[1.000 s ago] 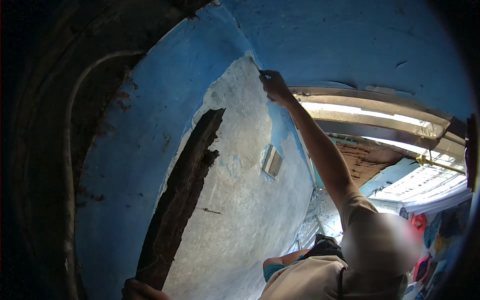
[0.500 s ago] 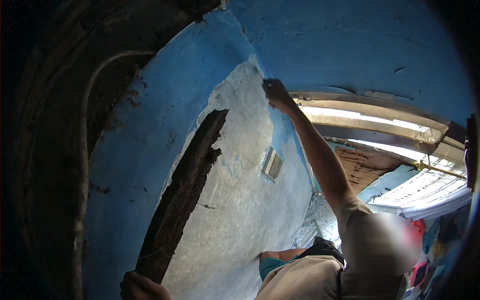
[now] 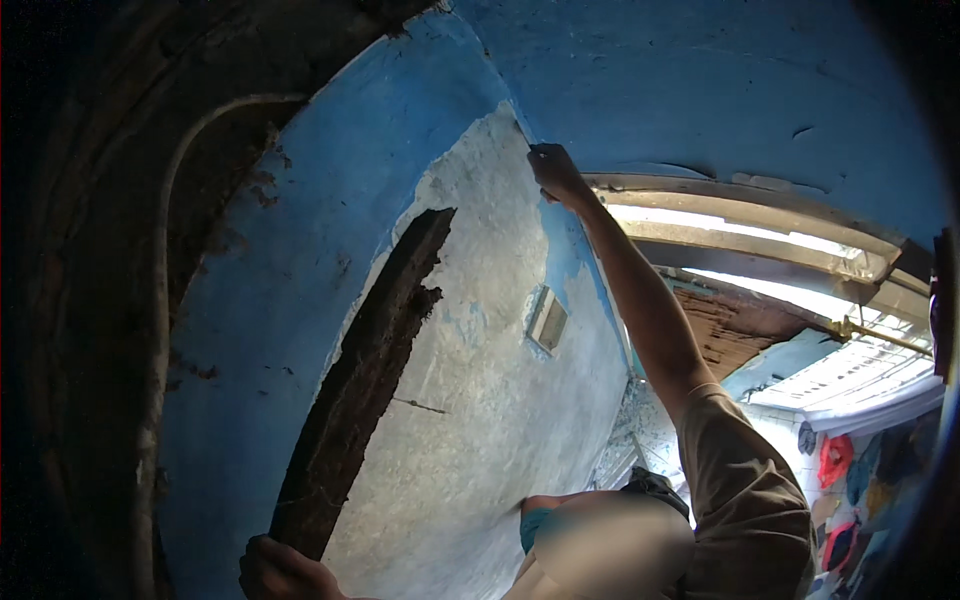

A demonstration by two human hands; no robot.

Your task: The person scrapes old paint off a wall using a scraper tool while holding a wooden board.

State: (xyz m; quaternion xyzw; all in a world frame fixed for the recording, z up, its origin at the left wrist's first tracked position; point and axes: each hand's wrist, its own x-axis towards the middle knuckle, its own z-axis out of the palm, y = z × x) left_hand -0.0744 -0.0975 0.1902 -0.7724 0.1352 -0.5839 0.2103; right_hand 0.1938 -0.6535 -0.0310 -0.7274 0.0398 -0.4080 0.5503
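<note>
My right arm reaches up to the wall corner. There my right hand (image 3: 558,175) is closed on a thin-bladed scraper (image 3: 522,132), its handle mostly hidden in the fist. The blade lies against the edge where blue paint (image 3: 528,118) meets bare plaster (image 3: 480,165). Low in the view, my left hand (image 3: 285,570) is wrapped round the lower end of a dark wooden board (image 3: 365,385). The board has a ragged, decayed right edge and slants up across the wall; whether it is fixed there I cannot tell.
A small rectangular wall fitting (image 3: 547,321) sits on the bare plaster. Slatted openings (image 3: 750,225) let in light on the right, above a brown peeling panel (image 3: 725,325). A pipe (image 3: 160,290) runs along the dark left side. Coloured cloths (image 3: 835,460) hang at the lower right.
The view has shifted slightly, and my right hand appears a little higher along the corner. The scraper blade, blurred before, shows more sharply. My left hand keeps its hold on the board.
</note>
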